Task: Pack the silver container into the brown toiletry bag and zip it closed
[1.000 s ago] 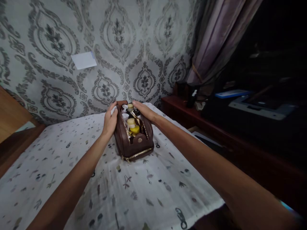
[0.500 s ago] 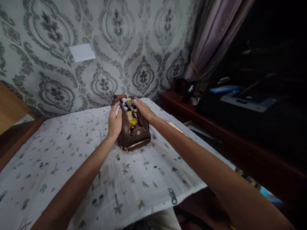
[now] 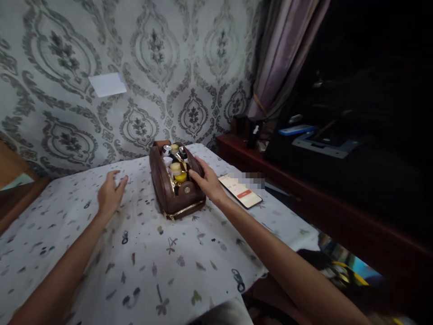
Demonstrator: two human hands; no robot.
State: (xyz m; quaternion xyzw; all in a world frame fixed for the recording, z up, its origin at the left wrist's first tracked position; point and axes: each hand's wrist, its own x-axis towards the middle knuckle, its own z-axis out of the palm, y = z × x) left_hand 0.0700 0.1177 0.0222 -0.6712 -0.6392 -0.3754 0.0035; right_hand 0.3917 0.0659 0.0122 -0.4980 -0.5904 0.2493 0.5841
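A brown leather-look toiletry bag point(image 3: 184, 204) stands unzipped on the patterned cloth, its gold zip running along the near end. Inside it are several small containers, among them a yellow jar point(image 3: 180, 177), a jar with a cream lid point(image 3: 175, 168) and a silver-topped item point(image 3: 167, 149) at the far end. My right hand point(image 3: 209, 181) grips the bag's right side wall, thumb over the rim and fingers outside. To the left of the bag, apart from it, my left hand point(image 3: 111, 194) hovers over the cloth with fingers curved and spread, holding nothing.
A phone point(image 3: 241, 192) with a lit screen lies right of the bag. The white printed cloth point(image 3: 142, 271) covers the table. Beyond its right edge is a dark red wooden unit point(image 3: 233, 146) with a large black screen point(image 3: 372, 113). Patterned wallpaper is behind.
My left hand has let go of the bag's left side and moved left. My right hand has slid nearer along the right side. The phone now shows fully as the view shifted.
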